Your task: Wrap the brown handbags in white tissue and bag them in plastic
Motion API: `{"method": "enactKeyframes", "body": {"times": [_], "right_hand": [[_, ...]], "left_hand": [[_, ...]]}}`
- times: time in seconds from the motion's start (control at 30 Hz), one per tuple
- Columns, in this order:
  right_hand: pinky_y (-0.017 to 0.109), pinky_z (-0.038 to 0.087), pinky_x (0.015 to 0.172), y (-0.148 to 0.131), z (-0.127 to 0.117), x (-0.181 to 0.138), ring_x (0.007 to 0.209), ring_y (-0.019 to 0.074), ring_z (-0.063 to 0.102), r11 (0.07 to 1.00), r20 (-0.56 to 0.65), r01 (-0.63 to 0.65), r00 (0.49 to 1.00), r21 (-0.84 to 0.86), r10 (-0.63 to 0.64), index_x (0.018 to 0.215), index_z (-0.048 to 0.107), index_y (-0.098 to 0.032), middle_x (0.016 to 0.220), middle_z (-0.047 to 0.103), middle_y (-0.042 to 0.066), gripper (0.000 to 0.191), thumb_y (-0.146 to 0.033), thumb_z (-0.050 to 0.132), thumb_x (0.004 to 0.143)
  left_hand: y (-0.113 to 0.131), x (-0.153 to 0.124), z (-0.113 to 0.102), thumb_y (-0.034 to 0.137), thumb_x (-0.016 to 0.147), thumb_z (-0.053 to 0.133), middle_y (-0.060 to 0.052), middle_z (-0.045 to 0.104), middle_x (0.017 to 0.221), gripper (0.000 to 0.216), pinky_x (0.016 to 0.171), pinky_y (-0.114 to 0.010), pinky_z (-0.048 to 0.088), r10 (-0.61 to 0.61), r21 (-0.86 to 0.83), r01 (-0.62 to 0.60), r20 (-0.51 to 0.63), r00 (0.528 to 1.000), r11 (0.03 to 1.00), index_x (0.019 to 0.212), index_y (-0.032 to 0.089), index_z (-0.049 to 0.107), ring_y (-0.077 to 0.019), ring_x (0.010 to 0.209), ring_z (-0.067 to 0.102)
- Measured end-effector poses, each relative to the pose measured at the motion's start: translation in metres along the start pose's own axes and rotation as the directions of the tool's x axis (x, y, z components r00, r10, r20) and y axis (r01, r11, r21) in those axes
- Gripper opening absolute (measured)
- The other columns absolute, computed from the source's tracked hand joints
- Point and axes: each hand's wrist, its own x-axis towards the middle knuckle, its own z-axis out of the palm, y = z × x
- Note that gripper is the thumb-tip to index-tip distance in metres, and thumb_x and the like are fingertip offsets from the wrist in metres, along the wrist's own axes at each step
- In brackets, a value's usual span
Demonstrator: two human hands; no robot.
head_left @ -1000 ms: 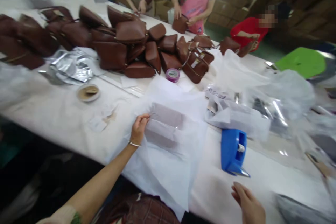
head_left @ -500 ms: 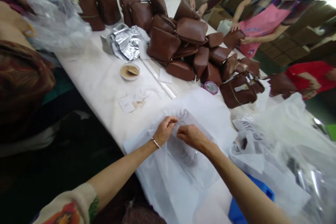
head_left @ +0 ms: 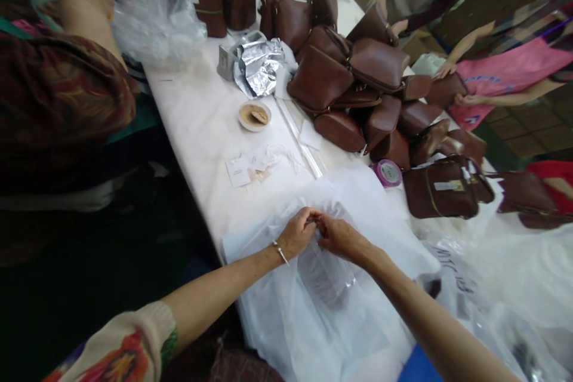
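Note:
My left hand (head_left: 298, 233), with a bracelet at its wrist, is closed in a pinch. Fingertip to fingertip with it, my right hand (head_left: 341, 237) is closed as well. Something small and dark shows between the fingers, too little of it to name. Beneath both hands lies a clear plastic bag (head_left: 329, 280), its contents hard to make out. Thin white sheets (head_left: 286, 334) spread under the bag and hang over the table's edge.
Brown leather bags (head_left: 320, 77) are heaped across the white table (head_left: 201, 149). Nearer are a bowl (head_left: 246, 119), paper tags (head_left: 237, 172), a purple tape roll (head_left: 387, 173) and crumpled foil (head_left: 259, 68). Co-workers stand on the left and far side; plastic bags (head_left: 514, 256) lie at right.
My hands have come together, closing the gap between their fingertips. The view has swung left, so the table's things appear farther right. A co-worker's arm at the left has moved up.

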Motion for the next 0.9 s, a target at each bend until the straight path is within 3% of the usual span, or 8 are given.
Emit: {"method": "enactKeyframes", "body": {"times": [0.3, 0.43, 0.57, 0.63, 0.7, 0.77, 0.83, 0.9], "right_hand": [[0.033, 0.044, 0.063, -0.008, -0.003, 0.003, 0.082, 0.0327, 0.071, 0.96, -0.098, -0.101, 0.992, -0.26, 0.078, 0.111, 0.06, -0.015, 0.09, 0.073, 0.017, 0.031, -0.029, 0.066, 0.084], [0.032, 0.043, 0.063, 0.017, -0.013, 0.002, 0.078, 0.0302, 0.071, 0.961, -0.122, -0.031, 0.993, -0.274, -0.003, 0.101, 0.062, -0.021, 0.08, 0.072, 0.009, 0.039, -0.053, 0.071, 0.081], [0.03, 0.043, 0.064, 0.054, -0.018, -0.012, 0.076, 0.023, 0.069, 0.974, -0.207, -0.022, 0.978, -0.227, -0.026, 0.096, 0.061, -0.024, 0.082, 0.071, 0.003, 0.038, -0.06, 0.063, 0.085], [0.032, 0.046, 0.072, 0.063, -0.014, -0.021, 0.085, 0.0232, 0.067, 0.987, -0.386, -0.059, 0.922, -0.149, -0.003, 0.105, 0.06, -0.022, 0.094, 0.071, 0.006, 0.041, -0.06, 0.06, 0.087], [0.038, 0.047, 0.085, 0.061, -0.002, -0.024, 0.102, 0.0264, 0.064, 0.998, -0.615, -0.055, 0.788, -0.038, 0.02, 0.121, 0.055, -0.02, 0.115, 0.067, 0.012, 0.052, -0.061, 0.056, 0.089], [0.045, 0.041, 0.1, 0.05, 0.015, -0.019, 0.123, 0.0298, 0.053, 0.999, -0.753, -0.032, 0.657, 0.022, 0.038, 0.137, 0.046, -0.018, 0.136, 0.056, 0.016, 0.06, -0.059, 0.049, 0.093], [0.051, 0.03, 0.111, 0.034, 0.032, -0.01, 0.138, 0.0316, 0.039, 0.998, -0.768, -0.066, 0.638, 0.017, 0.055, 0.144, 0.039, -0.016, 0.149, 0.044, 0.017, 0.059, -0.053, 0.041, 0.098], [0.054, 0.019, 0.116, 0.023, 0.045, 0.0, 0.143, 0.0319, 0.03, 0.993, -0.734, -0.115, 0.674, 0.009, 0.085, 0.146, 0.039, -0.015, 0.153, 0.039, 0.016, 0.056, -0.048, 0.038, 0.1]], "left_hand": [[-0.011, -0.004, 0.003, -0.001, 0.077, 0.05, -0.008, 0.063, 0.113, 0.041, 0.097, -0.037, 0.055, 0.039, 0.007, -0.039, 0.021, 0.999, 0.999, 0.114, 0.017, 0.054, -0.0189, 0.107, 0.064], [-0.016, -0.005, 0.004, -0.002, 0.075, 0.051, -0.008, 0.059, 0.115, 0.046, 0.098, -0.04, 0.055, 0.077, 0.054, -0.079, 0.038, 0.996, 0.995, 0.116, 0.018, 0.055, -0.02, 0.111, 0.061], [-0.016, -0.005, 0.005, -0.002, 0.074, 0.053, -0.007, 0.058, 0.114, 0.046, 0.096, -0.04, 0.056, 0.114, 0.098, -0.121, 0.069, 0.991, 0.988, 0.115, 0.019, 0.057, -0.02, 0.111, 0.059], [-0.014, -0.005, 0.005, -0.001, 0.073, 0.053, -0.007, 0.057, 0.116, 0.046, 0.096, -0.039, 0.056, 0.126, 0.117, -0.135, 0.08, 0.989, 0.984, 0.114, 0.019, 0.058, -0.02, 0.111, 0.059], [-0.013, -0.005, 0.004, -0.001, 0.074, 0.053, -0.007, 0.057, 0.118, 0.046, 0.096, -0.039, 0.056, 0.131, 0.136, -0.142, 0.084, 0.988, 0.981, 0.115, 0.02, 0.058, -0.0199, 0.113, 0.058], [-0.012, -0.004, 0.002, 0.0, 0.075, 0.054, -0.007, 0.057, 0.119, 0.046, 0.097, -0.038, 0.056, 0.128, 0.156, -0.141, 0.09, 0.988, 0.978, 0.116, 0.02, 0.058, -0.0198, 0.114, 0.058], [-0.011, -0.004, 0.001, 0.002, 0.076, 0.054, -0.007, 0.057, 0.12, 0.045, 0.098, -0.038, 0.055, 0.12, 0.175, -0.136, 0.099, 0.988, 0.975, 0.116, 0.02, 0.058, -0.0196, 0.115, 0.058], [-0.009, -0.004, 0.0, 0.005, 0.078, 0.054, -0.008, 0.056, 0.121, 0.039, 0.099, -0.039, 0.055, 0.106, 0.187, -0.125, 0.109, 0.988, 0.974, 0.114, 0.019, 0.058, -0.0198, 0.116, 0.058]]}}
